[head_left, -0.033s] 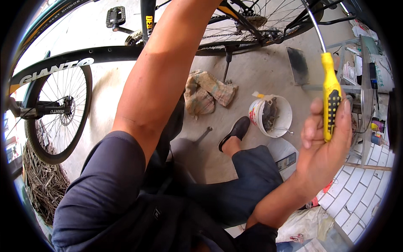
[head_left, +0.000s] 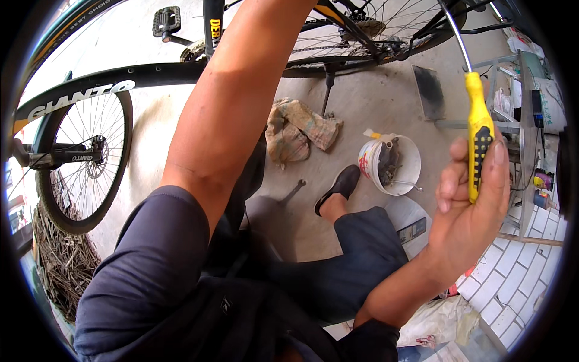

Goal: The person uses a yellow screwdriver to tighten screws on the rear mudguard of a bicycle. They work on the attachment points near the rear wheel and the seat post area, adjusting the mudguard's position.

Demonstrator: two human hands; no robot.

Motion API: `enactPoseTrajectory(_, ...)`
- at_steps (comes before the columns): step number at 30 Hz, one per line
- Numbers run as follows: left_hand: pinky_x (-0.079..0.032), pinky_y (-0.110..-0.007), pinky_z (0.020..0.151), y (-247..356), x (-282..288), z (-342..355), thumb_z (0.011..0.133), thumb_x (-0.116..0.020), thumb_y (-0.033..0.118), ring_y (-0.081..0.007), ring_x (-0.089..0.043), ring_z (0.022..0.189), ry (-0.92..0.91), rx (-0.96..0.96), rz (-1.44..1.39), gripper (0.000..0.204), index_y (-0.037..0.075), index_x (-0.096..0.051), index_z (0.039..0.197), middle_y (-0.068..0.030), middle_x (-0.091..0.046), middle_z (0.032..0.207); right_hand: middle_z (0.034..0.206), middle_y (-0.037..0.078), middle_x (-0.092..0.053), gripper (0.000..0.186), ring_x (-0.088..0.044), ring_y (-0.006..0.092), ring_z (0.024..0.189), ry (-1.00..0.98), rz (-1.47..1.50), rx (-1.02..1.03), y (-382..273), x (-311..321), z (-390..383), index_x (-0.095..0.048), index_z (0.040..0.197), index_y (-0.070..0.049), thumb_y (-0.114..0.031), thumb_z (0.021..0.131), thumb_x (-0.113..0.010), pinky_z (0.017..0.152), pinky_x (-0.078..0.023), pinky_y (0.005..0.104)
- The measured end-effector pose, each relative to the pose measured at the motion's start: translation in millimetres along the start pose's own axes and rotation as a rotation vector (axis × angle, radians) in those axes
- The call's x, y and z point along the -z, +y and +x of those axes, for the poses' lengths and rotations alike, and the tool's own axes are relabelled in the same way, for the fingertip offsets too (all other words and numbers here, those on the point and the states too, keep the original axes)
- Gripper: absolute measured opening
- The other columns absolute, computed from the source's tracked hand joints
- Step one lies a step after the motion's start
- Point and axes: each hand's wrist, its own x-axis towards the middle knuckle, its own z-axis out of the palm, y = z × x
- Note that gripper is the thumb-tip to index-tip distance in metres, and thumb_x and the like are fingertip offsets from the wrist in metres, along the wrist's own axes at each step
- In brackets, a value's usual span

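Note:
My right hand (head_left: 473, 220) is closed around the yellow and black handle of a screwdriver (head_left: 477, 99). It is held upright at the right, with its metal shaft pointing up and its tip past the top edge. My left arm (head_left: 226, 102) stretches up across the middle of the view, and the hand at its end lies beyond the top edge. Around that arm are parts of a black bicycle (head_left: 163, 79): its frame tube, a pedal (head_left: 166, 23), the chain and the spoked rear wheel (head_left: 386, 27).
A white bucket (head_left: 411, 158) with dark items stands by my shoe (head_left: 344, 182). A crumpled cloth (head_left: 289, 130) and a wrench (head_left: 294, 190) lie on the floor. A metal stand (head_left: 523, 139) is at the right; a bundle of sticks (head_left: 60, 259) is at the left.
My right hand and the screwdriver have shifted very slightly to the right. My left arm stays in nearly the same place.

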Motion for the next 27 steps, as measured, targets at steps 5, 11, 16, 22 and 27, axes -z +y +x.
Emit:
enactPoseTrajectory(5,-0.047,-0.029,0.055,-10,0,5,0.085,-0.056,0.004,-0.0137,-0.061,0.059,-0.001,-0.068,0.06,0.013,-0.004,-0.066,0.089,-0.0077,-0.063,0.065,0.087,0.011,-0.061,0.035,-0.047,0.0041,0.053,0.05,-0.192,0.128,6,-3,-2,-0.051,0.117,0.004,-0.013,0.09,-0.064,0.041,-0.031,0.0159)
enactPoseTrajectory(11,-0.049,-0.03,0.057,-4,0,2,0.084,-0.057,0.004,-0.014,-0.062,0.058,0.02,-0.042,-0.01,0.014,-0.004,-0.067,0.09,-0.0085,-0.064,0.064,0.077,0.009,-0.061,0.034,-0.045,0.0041,0.052,0.173,-0.379,0.27,10,-8,-3,-0.054,0.112,0.003,-0.013,0.086,-0.069,0.043,-0.03,0.0156)
enactPoseTrajectory(16,-0.05,-0.029,0.058,-13,-1,10,0.084,-0.057,0.004,-0.014,-0.063,0.058,0.017,-0.078,0.046,0.013,-0.002,-0.069,0.089,-0.0086,-0.065,0.064,0.08,0.013,-0.064,0.03,-0.046,0.006,0.046,0.111,-0.091,0.065,-1,-13,-2,-0.058,0.106,0.004,-0.021,0.091,-0.061,0.038,-0.03,0.0175)
enactPoseTrajectory(22,-0.05,-0.029,0.058,-4,5,3,0.084,-0.058,0.004,-0.0147,-0.063,0.058,0.01,-0.071,0.111,0.013,-0.002,-0.069,0.088,-0.0097,-0.066,0.065,0.096,0.02,-0.063,0.036,-0.041,0.0081,0.042,-0.283,0.422,-0.318,-1,24,15,-0.052,0.116,0.003,-0.028,0.1,-0.045,0.035,-0.03,0.0187)
enactPoseTrajectory(27,-0.05,-0.029,0.059,1,0,-2,0.085,-0.058,0.005,-0.0151,-0.064,0.06,0.056,-0.025,0.082,0.015,-0.001,-0.07,0.093,-0.01,-0.067,0.065,0.095,0.015,-0.058,0.037,-0.042,0.0061,0.063,-0.108,0.132,-0.107,-18,1,2,-0.045,0.122,0.007,-0.019,0.097,-0.053,0.042,-0.031,0.0166)
